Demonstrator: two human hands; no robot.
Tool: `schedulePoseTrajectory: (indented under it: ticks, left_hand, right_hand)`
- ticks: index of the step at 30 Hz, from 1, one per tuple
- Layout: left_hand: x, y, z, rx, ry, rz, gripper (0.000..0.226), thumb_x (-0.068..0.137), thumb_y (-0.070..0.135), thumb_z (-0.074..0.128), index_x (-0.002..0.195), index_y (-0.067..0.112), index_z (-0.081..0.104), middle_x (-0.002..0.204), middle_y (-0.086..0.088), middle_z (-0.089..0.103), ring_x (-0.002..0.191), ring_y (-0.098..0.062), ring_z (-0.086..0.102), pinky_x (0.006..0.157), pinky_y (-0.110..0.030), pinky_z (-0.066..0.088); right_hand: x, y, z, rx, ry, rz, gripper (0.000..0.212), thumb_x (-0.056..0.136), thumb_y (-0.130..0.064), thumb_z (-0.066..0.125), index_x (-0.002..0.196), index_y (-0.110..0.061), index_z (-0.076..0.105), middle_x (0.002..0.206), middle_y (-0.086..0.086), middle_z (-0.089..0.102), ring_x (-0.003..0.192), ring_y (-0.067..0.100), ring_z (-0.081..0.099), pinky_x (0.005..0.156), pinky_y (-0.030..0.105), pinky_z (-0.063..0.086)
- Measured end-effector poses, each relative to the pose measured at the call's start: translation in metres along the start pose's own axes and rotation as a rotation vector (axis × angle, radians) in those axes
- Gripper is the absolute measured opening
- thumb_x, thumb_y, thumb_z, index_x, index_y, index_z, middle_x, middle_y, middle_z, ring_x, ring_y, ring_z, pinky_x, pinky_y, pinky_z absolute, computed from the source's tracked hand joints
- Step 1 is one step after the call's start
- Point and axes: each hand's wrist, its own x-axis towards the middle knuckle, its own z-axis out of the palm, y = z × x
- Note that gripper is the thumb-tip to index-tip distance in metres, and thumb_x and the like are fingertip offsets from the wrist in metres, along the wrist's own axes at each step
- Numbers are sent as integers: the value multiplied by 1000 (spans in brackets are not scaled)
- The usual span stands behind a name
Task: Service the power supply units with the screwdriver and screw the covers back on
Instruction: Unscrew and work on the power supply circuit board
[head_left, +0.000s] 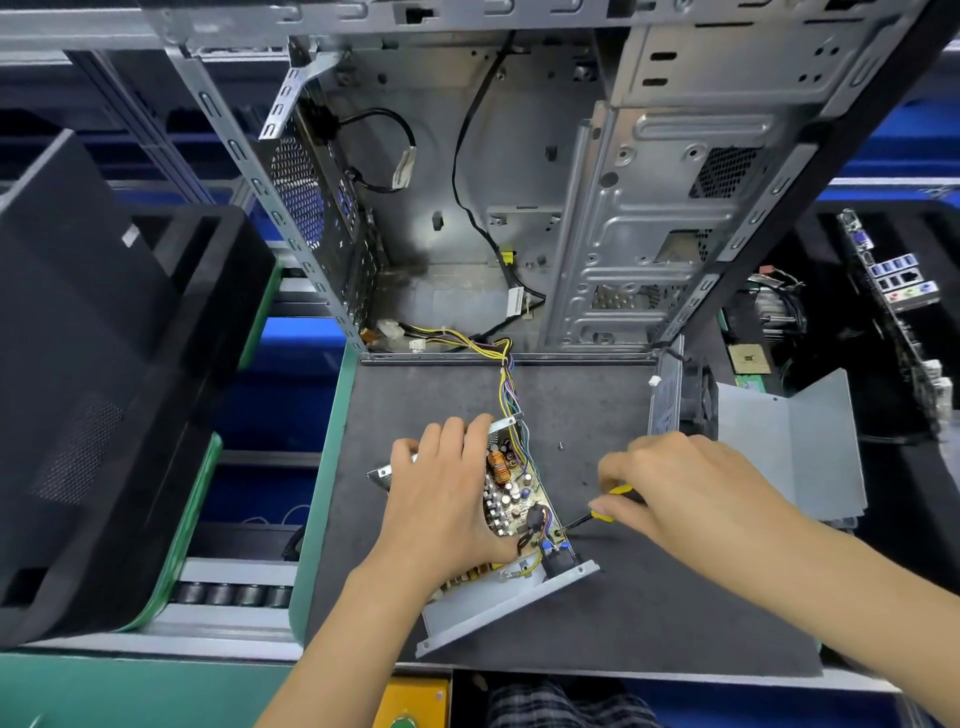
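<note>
Grey matting covers the table (649, 613) below an empty case (467, 182). The left hand (447, 499) lies flat on the open supply (519, 519), fingers relaxed, steadying it, while the right hand (685, 493) grips the screwdriver (605, 512), tip at a board screw; a cover (789, 441) waits alongside.

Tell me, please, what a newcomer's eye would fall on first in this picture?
Most likely the opened grey metal power supply unit with its bare circuit board, low on the dark grey mat: the left hand rests on it while the right hand grips the yellow-and-black screwdriver, tip on the board. Behind stands the large empty silver computer case, side open.
</note>
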Motion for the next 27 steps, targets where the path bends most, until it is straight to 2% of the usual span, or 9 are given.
schedulePoseTrajectory:
  ticks: [5, 9, 12, 15, 17, 19, 23, 25, 27]
  left_hand:
    - [0, 0, 0, 4, 6, -3, 111, 47, 81, 34, 142, 23, 31, 112, 7, 45, 104, -18, 45, 82, -36, 27]
    - [0, -1, 1, 9, 11, 2, 110, 47, 81, 35, 142, 24, 28, 113, 8, 43, 105, -17, 44, 83, -36, 27]
    - [0, 0, 2, 11, 12, -3, 111, 46, 80, 33, 142, 26, 27, 113, 9, 41, 106, -17, 43, 82, -36, 25]
    - [0, -1, 2, 11, 9, -9, 112, 45, 80, 30, 143, 27, 25, 114, 9, 40, 108, -17, 43, 84, -36, 26]
    - [0, -1, 2, 1, 18, -6, 113, 45, 81, 29, 144, 26, 23, 116, 10, 40, 109, -17, 42, 85, -36, 26]
    - [1, -2, 1, -16, 19, 2, 116, 45, 83, 28, 145, 26, 21, 119, 9, 40, 112, -17, 42, 89, -37, 27]
    - [-1, -3, -2, -30, -2, 13, 123, 45, 84, 25, 151, 23, 16, 127, 8, 38, 119, -16, 39, 102, -39, 25]
    - [-3, -2, -2, -40, -12, 10, 122, 46, 84, 26, 151, 23, 14, 128, 8, 37, 121, -16, 39, 105, -40, 23]
    - [-4, -1, -6, -49, -20, 19, 122, 51, 85, 36, 152, 21, 12, 132, 7, 34, 127, -17, 35, 112, -43, 18]
  right_hand:
    - [2, -8, -2, -158, -56, -67, 36, 96, -53, 40, 110, -22, 50, 92, 2, 44, 88, 25, 60, 59, 28, 30]
    - [4, -1, -6, -161, -117, -91, 25, 91, -19, 54, 107, -20, 34, 96, 2, 29, 54, 18, 37, 44, 30, 25]
    - [11, -5, -11, -311, -122, -130, 13, 99, -30, 46, 103, -17, 48, 86, 4, 30, 66, 24, 50, 44, 29, 16]
    - [18, -12, -10, -439, -99, -187, 28, 102, -32, 39, 79, -17, 46, 83, 3, 52, 88, 26, 62, 46, 27, 12]
    - [19, -15, -8, -407, -118, -189, 25, 100, -36, 45, 87, -17, 34, 85, 2, 59, 82, 27, 62, 45, 28, 13]
    - [17, -15, -11, -328, -171, -161, 36, 93, -39, 56, 97, -18, 26, 79, 4, 44, 64, 25, 51, 43, 30, 16]
    - [20, -10, -14, -282, -143, -174, 33, 78, 2, 57, 94, -14, 33, 86, 4, 24, 52, 18, 36, 41, 30, 17]
    - [24, -9, -15, -375, -124, -205, 7, 91, -11, 55, 91, -11, 48, 82, 5, 38, 61, 23, 48, 42, 29, 16]
    - [26, -10, -13, -453, -57, -204, 32, 100, -27, 47, 72, -12, 42, 74, 2, 49, 76, 27, 59, 45, 26, 15]
